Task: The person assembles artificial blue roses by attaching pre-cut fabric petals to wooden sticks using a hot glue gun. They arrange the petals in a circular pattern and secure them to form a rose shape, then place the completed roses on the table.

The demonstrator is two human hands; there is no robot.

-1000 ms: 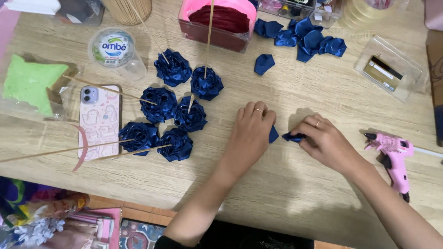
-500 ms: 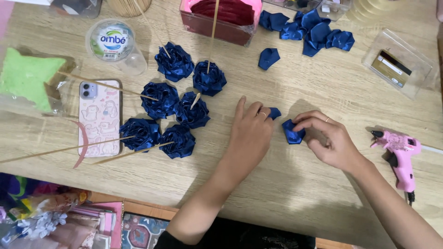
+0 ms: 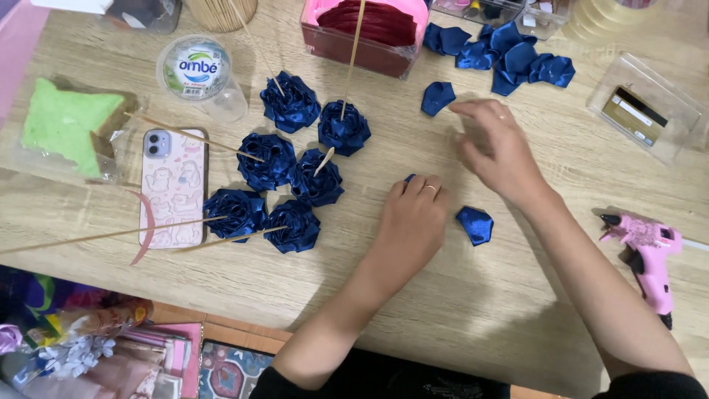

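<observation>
My left hand (image 3: 413,222) lies knuckles-up on the wooden table (image 3: 369,295), fingers curled over a small blue satin piece (image 3: 408,178) that barely shows at the fingertips. My right hand (image 3: 496,148) is farther back, empty, with its fingers spread. Its fingertips are close to a loose blue petal (image 3: 437,97). A folded blue petal (image 3: 476,224) lies on the table between my two forearms. Several finished blue satin roses (image 3: 292,170) on wooden skewers lie to the left of my left hand.
A pile of blue petals (image 3: 513,53) and a pink box of dark red ribbon (image 3: 365,29) sit at the back. A pink glue gun (image 3: 646,255) lies at the right, a clear plastic box (image 3: 642,107) behind it. A phone (image 3: 173,185), a lidded cup (image 3: 196,70) and green foam (image 3: 66,122) lie left.
My right hand has let go of the folded blue petal, which now lies on the table, and has moved back toward the loose petal. My left hand has stayed put.
</observation>
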